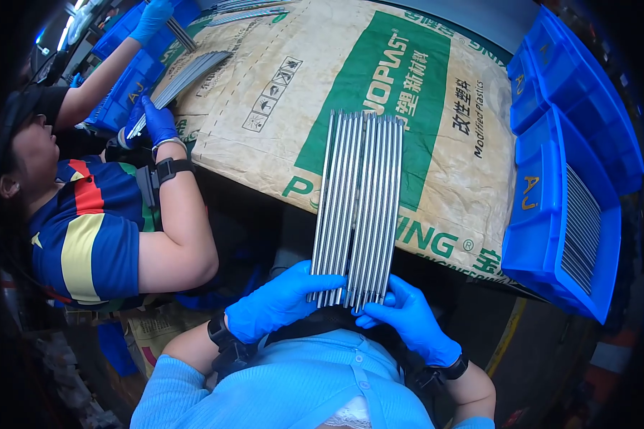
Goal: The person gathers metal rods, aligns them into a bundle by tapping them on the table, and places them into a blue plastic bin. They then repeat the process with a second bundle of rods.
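Metal rods [368, 207] stand side by side in a flat row, split by a narrow dark gap, in front of the wearer's body and across the near edge of the desk [257, 154] as seen from above. The left hand [275, 300], in a blue glove, pinches them near the lower end with its thumb across the front; the right hand [411, 322], gloved alike, grips the lower right corner (its fingers behind the rods cannot be seen). The row blocks part of the green print on a brown sheet [479, 193] covering the desk, and whether the upper ends touch that sheet cannot be told. On the right, a blue bin [533, 236] holds a batch of similar rods [582, 222], partly screened by its wall, with another blue bin [587, 93] just behind it. On the left, a co-worker in a striped shirt [86, 243] takes up the space beside the desk, a dark-blue-gloved hand [161, 125] on a slanting bundle of rods [189, 77]. Farther up, a lighter blue glove [150, 21] is near more blue bins [132, 82], and loose rods [247, 13] lie toward the far edge.
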{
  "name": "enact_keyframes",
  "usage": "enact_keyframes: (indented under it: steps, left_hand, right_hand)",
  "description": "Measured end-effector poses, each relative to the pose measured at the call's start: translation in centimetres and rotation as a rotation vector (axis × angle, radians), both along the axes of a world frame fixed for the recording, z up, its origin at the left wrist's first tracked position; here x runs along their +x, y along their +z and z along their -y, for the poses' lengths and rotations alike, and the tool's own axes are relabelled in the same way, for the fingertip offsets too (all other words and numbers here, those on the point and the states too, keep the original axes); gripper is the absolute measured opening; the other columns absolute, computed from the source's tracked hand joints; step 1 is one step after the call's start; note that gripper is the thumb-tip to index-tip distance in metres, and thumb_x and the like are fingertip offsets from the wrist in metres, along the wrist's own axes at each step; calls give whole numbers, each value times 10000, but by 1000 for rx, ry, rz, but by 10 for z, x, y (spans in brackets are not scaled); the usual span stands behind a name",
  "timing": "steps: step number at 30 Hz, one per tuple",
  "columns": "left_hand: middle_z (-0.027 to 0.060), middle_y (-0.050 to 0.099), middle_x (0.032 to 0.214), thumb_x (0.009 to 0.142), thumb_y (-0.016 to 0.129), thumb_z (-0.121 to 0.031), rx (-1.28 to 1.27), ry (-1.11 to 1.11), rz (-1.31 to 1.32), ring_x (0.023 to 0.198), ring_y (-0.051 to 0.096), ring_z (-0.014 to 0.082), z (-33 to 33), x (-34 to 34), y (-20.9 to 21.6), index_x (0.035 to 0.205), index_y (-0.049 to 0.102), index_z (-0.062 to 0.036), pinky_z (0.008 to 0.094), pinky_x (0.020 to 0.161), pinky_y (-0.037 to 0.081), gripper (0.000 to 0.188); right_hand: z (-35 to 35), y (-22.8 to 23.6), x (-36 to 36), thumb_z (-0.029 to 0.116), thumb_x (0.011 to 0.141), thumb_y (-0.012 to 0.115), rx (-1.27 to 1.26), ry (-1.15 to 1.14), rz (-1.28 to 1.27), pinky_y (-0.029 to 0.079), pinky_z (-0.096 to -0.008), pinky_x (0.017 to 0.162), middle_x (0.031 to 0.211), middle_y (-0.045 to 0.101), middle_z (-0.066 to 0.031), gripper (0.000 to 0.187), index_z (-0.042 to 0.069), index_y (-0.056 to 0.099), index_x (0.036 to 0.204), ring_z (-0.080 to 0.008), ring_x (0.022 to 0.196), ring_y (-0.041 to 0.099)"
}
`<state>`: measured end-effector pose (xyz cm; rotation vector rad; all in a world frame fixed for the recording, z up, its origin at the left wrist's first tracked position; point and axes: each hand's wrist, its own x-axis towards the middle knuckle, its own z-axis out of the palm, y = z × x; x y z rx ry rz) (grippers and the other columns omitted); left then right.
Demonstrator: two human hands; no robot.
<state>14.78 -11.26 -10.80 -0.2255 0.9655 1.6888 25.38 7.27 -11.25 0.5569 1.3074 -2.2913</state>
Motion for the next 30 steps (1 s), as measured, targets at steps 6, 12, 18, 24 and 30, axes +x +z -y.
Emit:
enact_keyframes:
  steps: [6, 12, 18, 24, 30]
  left_hand:
    - [159, 581, 1132, 855, 565, -90, 50, -23, 58, 1025, 584, 221, 3, -4, -2, 1197, 491, 48, 329, 916, 458, 376]
    - [172, 563, 1164, 872, 542, -123, 141, -30, 71, 1043, 580, 242, 3, -6, -3, 1231, 462, 47, 351, 931, 454, 405]
    - [194, 551, 1180, 858, 567, -135, 200, 55, 235, 1059, 574, 265, 0, -12, -3, 1246, 444, 50, 380, 923, 463, 447]
    - [188, 577, 1144, 837, 600, -99, -5, -15, -76, 1025, 595, 261, -8, -18, 3, 1225, 470, 42, 383, 888, 493, 433]
    - [171, 599, 1110, 835, 602, -84, -10, -3, 49, 993, 611, 239, -4, -19, 1, 1213, 484, 41, 343, 868, 503, 414]
  right_hand:
    - [2, -2, -1, -8, 831, 587, 42, 1, -27, 556, -311, 700, 983, 618, -171, 554, -34, 329, 1320, -216, 826, 644]
    - [6, 1, -4, 1, 831, 591, 129, 34, -36, 555, -302, 684, 977, 616, -160, 582, -11, 313, 1342, -205, 820, 640]
    - [-10, 4, -7, 78, 859, 577, 728, 110, -269, 513, -265, 621, 786, 647, -114, 548, -7, 336, 1344, -142, 708, 634]
    - [-7, 8, -16, 117, 869, 567, 781, 101, -275, 470, -253, 578, 665, 621, -83, 523, -8, 359, 1332, -105, 612, 596]
    - [-1, 7, -18, 126, 871, 563, 771, 76, -283, 438, -264, 535, 631, 590, -82, 504, -7, 379, 1320, -109, 559, 560]
